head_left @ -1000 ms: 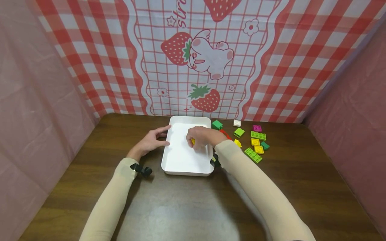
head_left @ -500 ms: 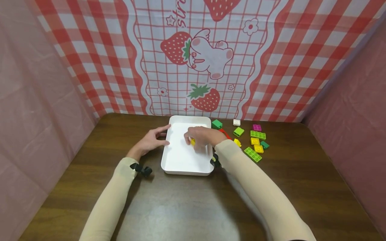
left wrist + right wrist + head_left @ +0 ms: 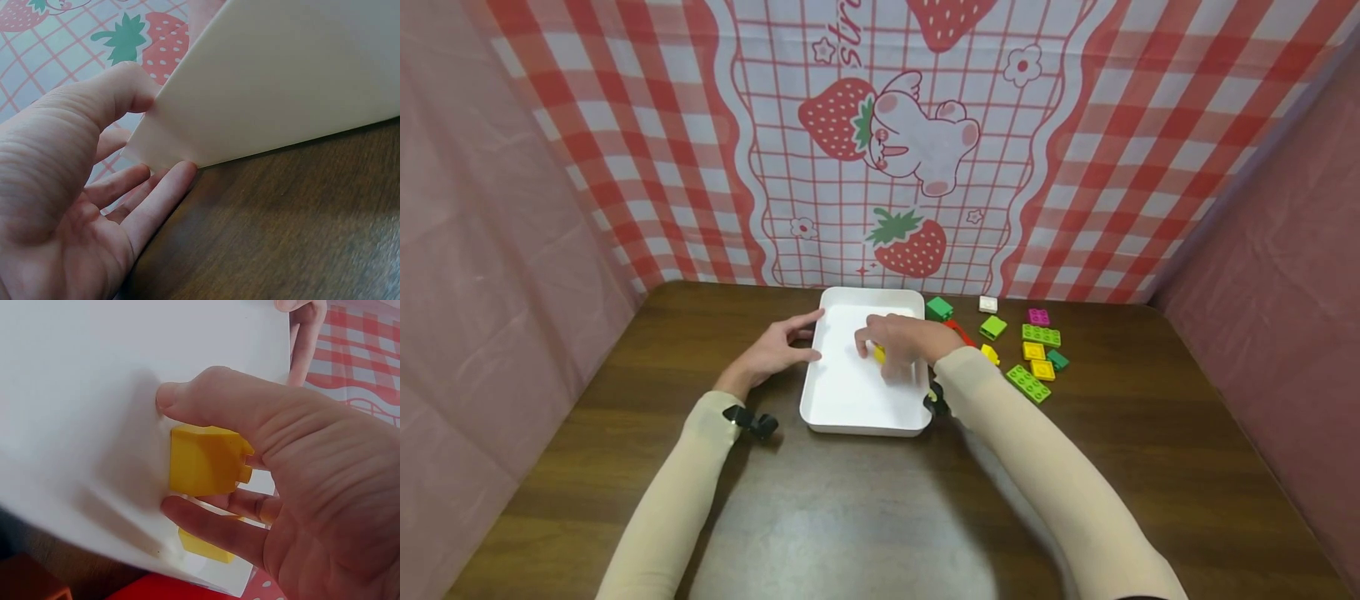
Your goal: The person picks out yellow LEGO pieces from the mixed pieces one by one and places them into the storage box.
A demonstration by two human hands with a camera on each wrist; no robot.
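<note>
A white tray (image 3: 850, 400) lies on the table, and my left hand (image 3: 772, 350) steadies its left side. In the left wrist view the thumb and fingertips (image 3: 182, 170) touch the outer wall, spread rather than wrapped round it. My right hand (image 3: 906, 340) is inside the tray, around a yellow brick (image 3: 203, 461) standing on the white floor. A gap shows between the thumb and that brick; the fingers lie loosely along its other side. Another yellow piece (image 3: 206, 545) shows beyond the fingers, within the tray near its wall.
Right of the tray lie loose bricks: a green brick (image 3: 939, 309), a red piece (image 3: 958, 332), a yellow piece (image 3: 990, 355), a lime brick (image 3: 992, 327), a white piece (image 3: 988, 304), a magenta brick (image 3: 1038, 317) and several others. A strawberry-print cloth (image 3: 910, 246) hangs behind the table.
My right hand has loosened: its fingers and thumb have spread away from the yellow brick, which stays in the tray. My left hand keeps its place at the tray's side.
</note>
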